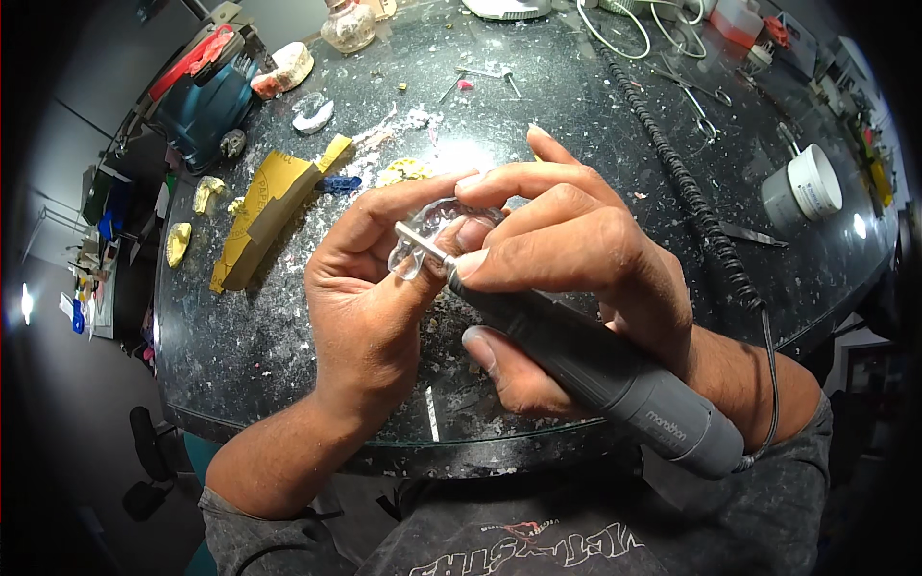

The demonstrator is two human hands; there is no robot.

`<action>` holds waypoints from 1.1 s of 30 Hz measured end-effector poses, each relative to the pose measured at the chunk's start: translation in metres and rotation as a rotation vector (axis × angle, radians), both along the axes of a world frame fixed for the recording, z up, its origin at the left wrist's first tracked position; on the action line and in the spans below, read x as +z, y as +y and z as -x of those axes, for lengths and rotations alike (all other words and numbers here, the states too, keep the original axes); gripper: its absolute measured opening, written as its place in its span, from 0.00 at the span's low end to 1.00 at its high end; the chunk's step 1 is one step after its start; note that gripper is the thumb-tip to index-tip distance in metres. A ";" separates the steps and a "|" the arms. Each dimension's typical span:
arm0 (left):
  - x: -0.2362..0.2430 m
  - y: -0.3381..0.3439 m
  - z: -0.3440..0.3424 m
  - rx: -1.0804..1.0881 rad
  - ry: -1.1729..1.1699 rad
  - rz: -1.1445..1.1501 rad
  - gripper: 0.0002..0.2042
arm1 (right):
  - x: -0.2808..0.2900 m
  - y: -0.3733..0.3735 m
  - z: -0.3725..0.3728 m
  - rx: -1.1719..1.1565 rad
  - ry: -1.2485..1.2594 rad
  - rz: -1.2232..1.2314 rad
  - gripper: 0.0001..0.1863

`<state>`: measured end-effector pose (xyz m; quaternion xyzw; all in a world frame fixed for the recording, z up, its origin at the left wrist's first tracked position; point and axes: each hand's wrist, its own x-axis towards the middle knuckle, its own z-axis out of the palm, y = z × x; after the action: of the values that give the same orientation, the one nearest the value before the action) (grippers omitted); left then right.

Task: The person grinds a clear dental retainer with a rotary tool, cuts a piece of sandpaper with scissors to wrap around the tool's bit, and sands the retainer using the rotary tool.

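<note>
Fingers: left hand (370,288) curls shut around a small clear plastic dental piece (423,240); its thumb and forefinger pinch the piece from above and from the left.
Right hand: right hand (567,259) is closed in a pen-like grip on a grey cylindrical rotary handpiece (595,370), forefinger stretched along its nose, thumb pressed under the body.
Clear piece: it sits between the fingertips of the 2 hands, held above the dark speckled round worktop (288,336), partly hidden by the fingers.
Tool tip: the slim metal bit (420,240) of the handpiece lies across the clear piece, touching it.
Cable: a black coiled cord (691,192) runs over the worktop behind the right hand.
Left of hands: a yellow-brown wedge-shaped block (264,206) lies amid white dust and chips.
Far right: a white round jar (805,184) stands near the edge.
Back left: a blue machine with a red handle (204,91) stands well apart from the hands.
</note>
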<state>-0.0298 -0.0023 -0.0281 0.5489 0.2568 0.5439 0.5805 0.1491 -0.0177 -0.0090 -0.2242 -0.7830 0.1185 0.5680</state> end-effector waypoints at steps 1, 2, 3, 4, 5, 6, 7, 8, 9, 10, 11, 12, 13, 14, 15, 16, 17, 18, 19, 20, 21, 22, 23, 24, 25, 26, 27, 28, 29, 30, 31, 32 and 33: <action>0.000 0.000 0.000 0.015 0.018 -0.006 0.19 | -0.002 0.001 0.000 0.015 -0.079 0.088 0.26; 0.000 -0.001 0.001 0.017 0.019 -0.006 0.19 | -0.004 0.001 -0.001 0.017 -0.078 0.087 0.26; 0.000 -0.001 0.001 0.010 0.012 0.004 0.19 | -0.004 0.001 -0.001 0.019 -0.071 0.097 0.26; 0.000 -0.001 0.001 0.004 0.005 0.015 0.20 | -0.003 0.001 -0.001 0.021 -0.065 0.107 0.26; 0.000 -0.001 0.001 0.003 0.005 0.015 0.20 | -0.003 0.001 -0.002 0.020 -0.065 0.107 0.26; -0.001 0.000 0.001 0.005 0.004 0.011 0.20 | -0.002 0.001 -0.003 0.016 -0.071 0.100 0.26; -0.001 0.000 0.001 0.007 0.004 0.007 0.20 | -0.002 0.001 -0.003 0.012 -0.077 0.093 0.25; -0.001 0.000 0.000 0.006 0.003 0.006 0.20 | -0.002 0.001 -0.003 0.011 -0.077 0.092 0.25; 0.000 -0.001 0.000 -0.001 -0.018 0.025 0.19 | -0.002 0.001 -0.003 0.023 -0.080 0.096 0.26; 0.001 -0.001 -0.001 -0.009 -0.039 0.043 0.19 | -0.002 0.001 -0.003 0.035 -0.084 0.099 0.26; 0.001 -0.001 0.000 -0.010 -0.039 0.042 0.19 | -0.002 0.002 -0.003 0.035 -0.084 0.098 0.26; 0.000 -0.001 0.000 -0.008 -0.033 0.036 0.18 | -0.003 0.003 -0.003 0.034 -0.072 0.088 0.26; 0.000 -0.001 0.001 -0.006 -0.028 0.031 0.18 | -0.004 0.004 -0.003 0.034 -0.061 0.077 0.26; 0.001 -0.001 0.001 -0.007 -0.028 0.031 0.18 | -0.004 0.003 -0.004 0.033 -0.061 0.077 0.26; 0.002 -0.001 0.001 -0.017 -0.030 0.045 0.17 | -0.002 0.002 -0.005 0.038 -0.097 0.061 0.27; 0.004 -0.001 0.001 -0.027 -0.032 0.059 0.16 | -0.001 0.002 -0.005 0.042 -0.133 0.045 0.28; 0.005 -0.002 -0.001 -0.030 -0.033 0.058 0.16 | -0.001 0.001 -0.005 0.039 -0.134 0.043 0.28; 0.007 -0.003 -0.003 0.007 -0.007 0.078 0.15 | -0.002 0.002 -0.004 0.060 -0.001 0.081 0.28; 0.008 -0.004 -0.004 0.044 0.019 0.099 0.15 | -0.003 0.003 -0.004 0.082 0.132 0.118 0.29; 0.008 -0.002 -0.005 0.046 0.006 0.010 0.15 | -0.003 0.006 -0.005 0.007 0.135 0.146 0.27; 0.009 -0.002 -0.006 0.046 0.006 0.008 0.15 | -0.002 0.009 -0.005 -0.069 0.138 0.173 0.26; 0.009 -0.002 -0.006 0.073 0.004 0.044 0.15 | 0.000 0.007 -0.003 0.025 0.228 0.394 0.24; 0.009 -0.002 -0.006 0.101 0.002 0.080 0.16 | 0.000 0.004 -0.001 0.120 0.317 0.614 0.22; 0.008 -0.003 -0.006 0.077 -0.060 0.151 0.16 | 0.000 0.001 -0.001 0.236 0.417 0.785 0.19; 0.009 -0.002 -0.006 0.075 -0.062 0.150 0.16 | 0.005 0.000 -0.003 0.264 0.452 0.908 0.19; 0.009 -0.002 -0.006 0.049 -0.054 0.172 0.17 | 0.004 0.000 -0.004 0.305 0.500 0.936 0.19; 0.010 -0.001 -0.006 0.027 -0.044 0.195 0.18 | 0.004 0.003 -0.006 0.350 0.548 0.965 0.18; 0.012 -0.002 -0.006 0.029 -0.044 0.194 0.18 | 0.005 0.004 -0.009 0.275 0.523 0.939 0.18; 0.016 -0.003 -0.008 0.004 -0.012 0.172 0.18 | 0.006 0.006 -0.011 0.201 0.498 0.912 0.18; 0.019 -0.003 -0.009 -0.025 0.018 0.150 0.19 | 0.006 0.008 -0.012 0.199 0.523 0.909 0.18; 0.021 -0.001 -0.008 -0.028 0.017 0.150 0.19 | 0.006 0.010 -0.014 0.197 0.523 0.909 0.18; 0.023 0.001 -0.004 -0.066 -0.032 0.218 0.20 | 0.007 0.012 -0.017 0.183 0.492 0.911 0.18; 0.024 0.004 0.001 -0.106 -0.082 0.287 0.20 | 0.008 0.012 -0.018 0.168 0.460 0.914 0.18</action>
<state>-0.0311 0.0021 -0.0043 0.4502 0.2788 0.4921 0.6910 0.1671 -0.0054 -0.0009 -0.3542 -0.5212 0.5398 0.5581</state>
